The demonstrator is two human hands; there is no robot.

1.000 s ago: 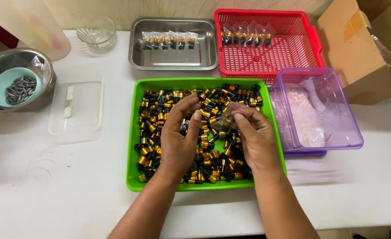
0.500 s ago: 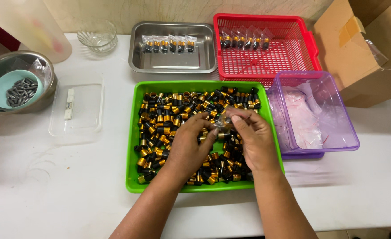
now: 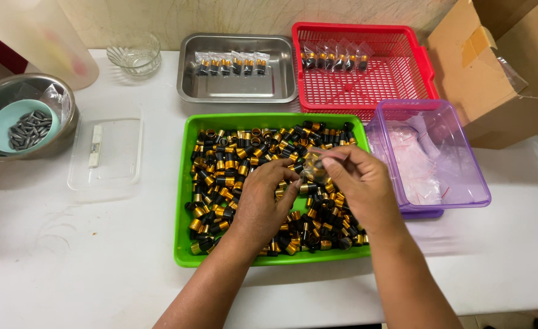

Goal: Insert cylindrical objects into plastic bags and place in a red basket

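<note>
White tabletop is carrying everything, with a pale wall running behind its far edge. Both hands are working over the green tray (image 3: pixel 182 201) near the front edge, which is heaped with small black-and-gold caps (image 3: pixel 226 176). The left hand (image 3: pixel 263 204) and right hand (image 3: pixel 357 183) are meeting above the tray's middle, fingertips pinched together on a small clear bag (image 3: pixel 313 169) that seems to hold 1 or 2 of the caps; its exact contents are too small to tell. By the look of it, the step in hand is loading caps into the bag, and the next move is calling for a steady pinch on the bag's mouth so nothing is dropping back.

Beyond the tray's far edge, a steel tray (image 3: pixel 238 91) is holding a row of filled bags, and a red basket (image 3: pixel 366 85) is holding another row. A purple tub (image 3: pixel 433 152) with empty bags is touching the green tray's right edge. Toward the left edge are sitting a clear lid (image 3: pixel 107 152), a steel bowl (image 3: pixel 19 116) and a glass dish (image 3: pixel 134 53); a cardboard box (image 3: pixel 500 67) is filling the far right corner.
</note>
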